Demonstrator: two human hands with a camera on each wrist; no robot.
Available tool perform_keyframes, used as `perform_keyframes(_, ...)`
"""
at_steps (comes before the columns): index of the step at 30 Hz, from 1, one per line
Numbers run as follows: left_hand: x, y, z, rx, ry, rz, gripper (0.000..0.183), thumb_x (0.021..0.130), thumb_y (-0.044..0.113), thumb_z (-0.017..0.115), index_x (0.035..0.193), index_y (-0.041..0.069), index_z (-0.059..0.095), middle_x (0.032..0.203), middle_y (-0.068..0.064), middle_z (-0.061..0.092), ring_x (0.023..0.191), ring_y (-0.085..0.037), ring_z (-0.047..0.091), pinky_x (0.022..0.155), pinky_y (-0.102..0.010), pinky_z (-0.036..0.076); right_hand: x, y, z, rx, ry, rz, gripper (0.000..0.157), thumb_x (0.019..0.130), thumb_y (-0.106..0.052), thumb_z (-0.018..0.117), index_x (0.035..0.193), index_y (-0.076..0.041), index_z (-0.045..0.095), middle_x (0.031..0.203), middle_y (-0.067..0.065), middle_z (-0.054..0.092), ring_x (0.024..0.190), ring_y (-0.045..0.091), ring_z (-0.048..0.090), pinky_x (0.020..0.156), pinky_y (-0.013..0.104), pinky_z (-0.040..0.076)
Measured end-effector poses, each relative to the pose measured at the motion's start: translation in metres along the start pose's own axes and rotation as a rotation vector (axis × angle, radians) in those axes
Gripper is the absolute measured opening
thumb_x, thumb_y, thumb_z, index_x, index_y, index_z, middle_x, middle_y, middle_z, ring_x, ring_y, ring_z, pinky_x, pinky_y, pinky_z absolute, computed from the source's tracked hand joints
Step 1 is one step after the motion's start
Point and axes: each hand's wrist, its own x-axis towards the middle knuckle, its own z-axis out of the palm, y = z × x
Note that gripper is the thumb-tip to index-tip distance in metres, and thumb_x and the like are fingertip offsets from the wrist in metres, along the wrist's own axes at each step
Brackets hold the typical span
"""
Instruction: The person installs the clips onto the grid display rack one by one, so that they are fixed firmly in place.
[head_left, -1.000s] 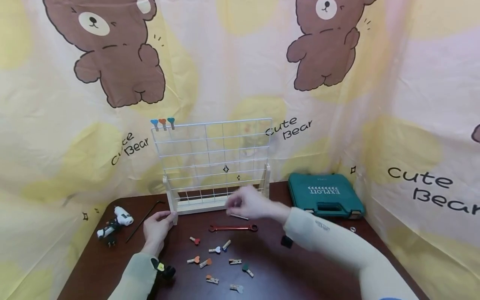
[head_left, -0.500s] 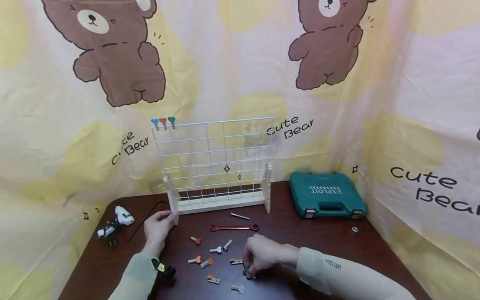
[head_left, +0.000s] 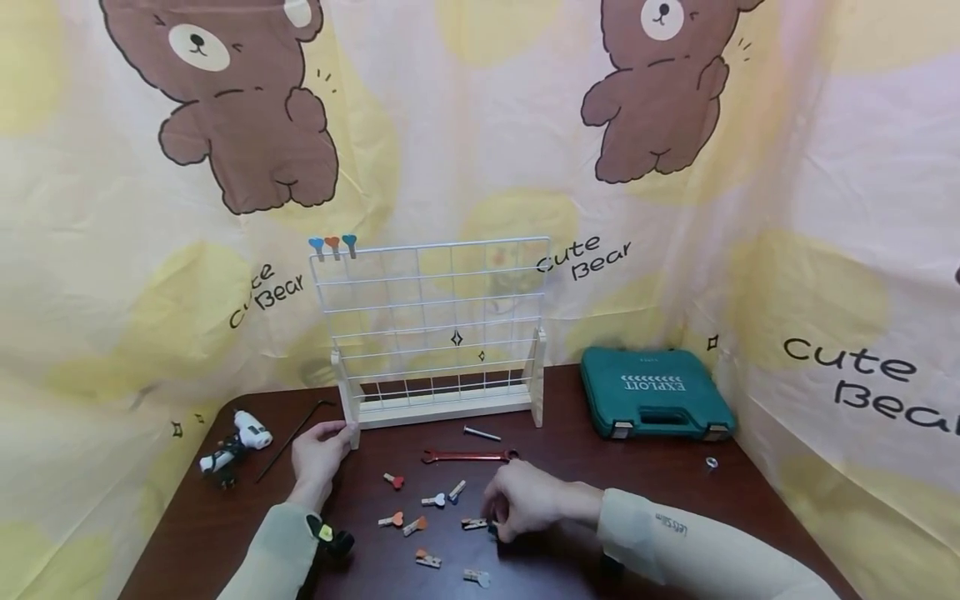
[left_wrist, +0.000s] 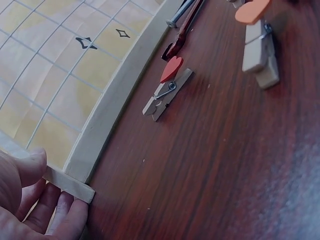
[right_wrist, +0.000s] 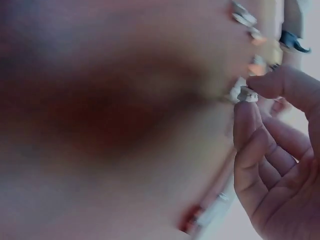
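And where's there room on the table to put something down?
There's bare table between the red wrench and the green case, beyond the right hand. Another patch lies left of the left sleeve, nearer us than the white tool. It's crowded between that sleeve and the right hand, where clothespins lie scattered.

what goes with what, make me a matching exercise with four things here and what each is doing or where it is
1. left hand
2. wrench
3. blue clip
4. right hand

A. on the top edge of the rack
B. pinching a small clip
C. red, lying on the table
D. gripping the rack's wooden foot

Pairs: 1-D, 2-C, 3-A, 4-B
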Motion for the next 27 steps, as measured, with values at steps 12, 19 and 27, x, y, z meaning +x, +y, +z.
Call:
perform_keyframes(12,0.001,0.001,0.001,0.03,0.005,-0.032,0.041,0.091,0.035,0.087,0.116,0.003,0.078,0.109,-0.014,0.072,0.086,-0.021,0.071,0.064,-0.019,0.056,0.077,-0.055,-0.142,0.191,0.311,-0.04,0.022,0.094,-0.011,0.077,0.116,-0.007,0.081,0.099,0.001,0.08,0.078,0.009,0.07,0.069,0.024,0.061)
perform_keyframes(19,0.003,-0.001,0.004,0.033,0.003,-0.014,0.04,0.091,0.035,0.087,0.114,0.005,0.078,0.106,-0.012,0.073,0.083,-0.017,0.07,0.065,-0.02,0.056,0.136,-0.109,-0.232,0.339,0.573,-0.069,0.026,0.097,-0.014,0.079,0.122,-0.006,0.078,0.11,0.007,0.08,0.097,0.019,0.077,0.084,0.026,0.062)
perform_keyframes(27,0.001,0.0,0.002,0.04,-0.003,-0.03,0.04,0.093,0.035,0.085,0.118,0.005,0.077,0.12,-0.018,0.071,0.093,-0.023,0.073,0.068,-0.02,0.057,0.178,-0.142,-0.275,0.033,0.712,-0.141,0.013,0.099,-0.016,0.078,0.108,-0.01,0.085,0.102,0.0,0.082,0.091,0.007,0.076,0.083,0.018,0.059)
